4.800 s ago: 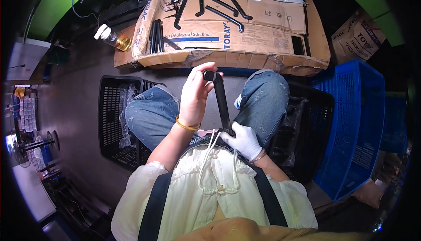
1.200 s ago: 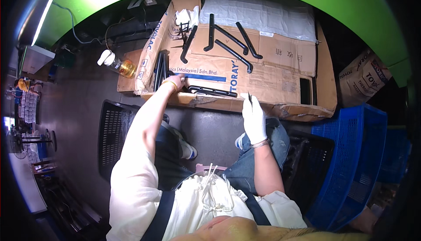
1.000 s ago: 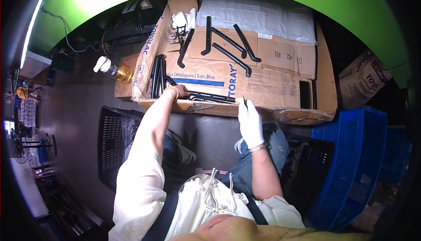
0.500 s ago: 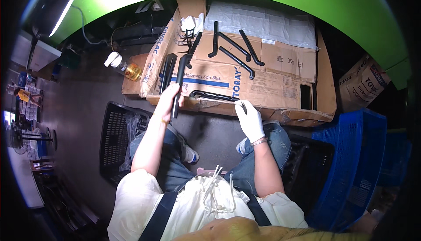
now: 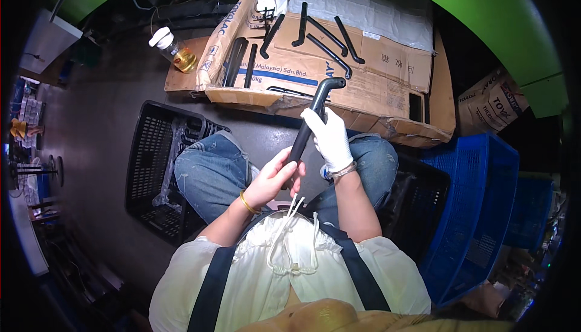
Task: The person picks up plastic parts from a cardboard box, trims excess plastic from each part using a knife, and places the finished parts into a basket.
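In front of my body I hold one black plastic handle (image 5: pixel 311 110), a long bar with a bent end, tilted with that end up and away from me. My bare left hand (image 5: pixel 273 179) grips its lower end. My white-gloved right hand (image 5: pixel 328 138) is closed around it higher up, below the bend. Beyond my hands, a black handle (image 5: pixel 330 55) like it lies on the flattened cardboard (image 5: pixel 375 93), with several more around it. Another black bar (image 5: pixel 289 92) lies along the box's near edge, partly hidden behind that edge and the held handle.
A black basket (image 5: pixel 158 169) with plastic wrap stands left of my knees. At the right are blue crates (image 5: pixel 466 211) and a paper sack (image 5: pixel 493 103). A white-topped bottle of yellow liquid (image 5: pixel 175 51) stands left of the cardboard. Green panels (image 5: pixel 514 42) border the far side.
My left hand has brought the handle from the box's left edge toward my body. My right hand has left the near edge and now grips the handle too. The view has shifted.
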The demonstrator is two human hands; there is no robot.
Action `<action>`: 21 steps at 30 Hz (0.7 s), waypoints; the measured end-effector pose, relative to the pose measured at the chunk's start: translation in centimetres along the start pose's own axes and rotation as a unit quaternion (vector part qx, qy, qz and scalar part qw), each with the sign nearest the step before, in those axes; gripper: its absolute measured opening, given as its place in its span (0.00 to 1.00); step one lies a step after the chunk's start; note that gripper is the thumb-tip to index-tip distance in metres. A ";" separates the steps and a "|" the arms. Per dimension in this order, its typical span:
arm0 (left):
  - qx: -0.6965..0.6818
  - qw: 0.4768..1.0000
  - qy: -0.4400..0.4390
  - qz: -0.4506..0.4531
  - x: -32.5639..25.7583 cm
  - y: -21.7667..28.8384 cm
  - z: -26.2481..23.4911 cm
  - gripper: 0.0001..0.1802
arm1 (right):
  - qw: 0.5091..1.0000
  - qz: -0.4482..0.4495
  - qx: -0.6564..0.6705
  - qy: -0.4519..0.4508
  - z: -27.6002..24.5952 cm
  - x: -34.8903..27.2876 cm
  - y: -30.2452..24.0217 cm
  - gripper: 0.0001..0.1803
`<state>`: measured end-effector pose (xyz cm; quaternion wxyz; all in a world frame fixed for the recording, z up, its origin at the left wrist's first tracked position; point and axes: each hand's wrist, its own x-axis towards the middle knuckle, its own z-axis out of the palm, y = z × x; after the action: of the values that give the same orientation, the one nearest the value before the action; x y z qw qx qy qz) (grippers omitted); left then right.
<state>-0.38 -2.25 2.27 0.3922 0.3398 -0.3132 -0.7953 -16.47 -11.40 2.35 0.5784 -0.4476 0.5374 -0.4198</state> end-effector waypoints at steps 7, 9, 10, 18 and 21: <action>0.112 0.993 -0.014 0.036 -2.9 0.9 0.7 0.28 | 0.999 -0.011 -0.040 0.015 1.5 -0.9 -0.6 0.18; 0.055 0.998 0.031 0.031 -2.9 0.6 0.2 0.26 | 0.996 -0.012 -0.084 0.017 1.6 -1.6 -0.6 0.16; 0.039 0.996 0.071 0.042 -2.8 0.9 0.8 0.26 | 0.993 -0.079 -0.087 0.027 1.5 -2.1 0.5 0.13; 0.018 0.984 0.165 0.069 -3.1 1.4 -0.1 0.25 | 0.884 -0.253 -0.353 -0.174 1.2 -9.6 -1.5 0.07; 0.061 0.978 0.183 0.074 -3.2 1.3 0.2 0.26 | 0.932 -0.121 -0.309 -0.145 2.1 -10.6 -2.9 0.08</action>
<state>1.48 -0.18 4.26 0.4795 0.4784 -0.3086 -0.6678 -15.09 -1.73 7.81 0.4275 -0.7220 0.4928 -0.2307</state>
